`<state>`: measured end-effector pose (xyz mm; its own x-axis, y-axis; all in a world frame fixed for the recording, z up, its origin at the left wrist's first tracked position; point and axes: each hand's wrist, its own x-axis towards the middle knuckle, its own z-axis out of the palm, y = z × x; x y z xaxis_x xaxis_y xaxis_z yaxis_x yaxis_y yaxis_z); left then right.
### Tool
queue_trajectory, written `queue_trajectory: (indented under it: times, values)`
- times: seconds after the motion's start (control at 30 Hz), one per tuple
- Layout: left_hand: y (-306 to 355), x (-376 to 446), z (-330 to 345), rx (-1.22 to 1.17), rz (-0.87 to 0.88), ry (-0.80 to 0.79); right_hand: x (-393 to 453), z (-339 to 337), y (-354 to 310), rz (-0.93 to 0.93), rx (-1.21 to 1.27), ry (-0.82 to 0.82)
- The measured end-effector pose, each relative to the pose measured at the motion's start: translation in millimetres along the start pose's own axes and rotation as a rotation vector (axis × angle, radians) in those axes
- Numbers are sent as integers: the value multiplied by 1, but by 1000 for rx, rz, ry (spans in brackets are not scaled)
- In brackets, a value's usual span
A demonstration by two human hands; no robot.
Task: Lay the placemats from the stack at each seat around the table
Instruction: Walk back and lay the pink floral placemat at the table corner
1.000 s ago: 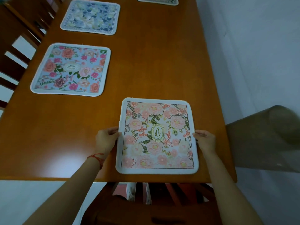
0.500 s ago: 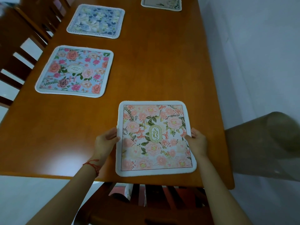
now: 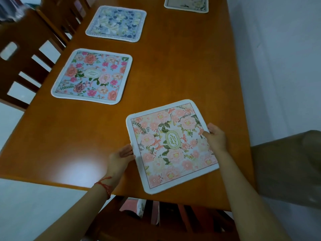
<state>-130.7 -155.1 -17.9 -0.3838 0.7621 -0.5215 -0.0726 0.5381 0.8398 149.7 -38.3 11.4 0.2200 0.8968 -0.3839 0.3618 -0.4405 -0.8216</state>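
A person's two hands grip a pink floral placemat (image 3: 172, 145) at the near end of a wooden table (image 3: 182, 70), the mat lying flat but skewed, its top edge climbing toward the right and its near corner pointing at the table's front edge. The mat looks almost square, so no long axis is clear; the green oval emblem at its centre runs roughly away from the viewer, tilted slightly. The left hand (image 3: 119, 158), a red cord at its wrist, pinches the mat's left edge with fingers curled; the right hand (image 3: 216, 138) closes over the right edge, covering part of the border. Along the table's left side lie a blue mat with pink flowers (image 3: 92, 76) and, farther off, a blue-and-white mat (image 3: 116, 23). A pale mat (image 3: 186, 4) at the far end is cut off by the frame. Chairs (image 3: 26, 54) at left are blurred, and a chair (image 3: 156, 221) under the near edge is largely hidden.
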Motion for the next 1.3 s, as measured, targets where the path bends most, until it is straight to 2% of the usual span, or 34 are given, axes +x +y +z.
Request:
queue_trajectory:
  times: [0.27,0.6,0.8,1.07,1.3]
  values:
    - [23,20,-5,54,62,7,-11,-16,24,115,63,72]
    - [70,62,22,251,239,-155,-57,-33,58,221,77,204]
    - [89,93,40,474,345,-258,-89,-24,73,238,102,258]
    - [105,116,53,712,417,-410,-109,0,75,267,148,255]
    - [98,116,45,749,398,-449,-98,1,65,258,157,277]
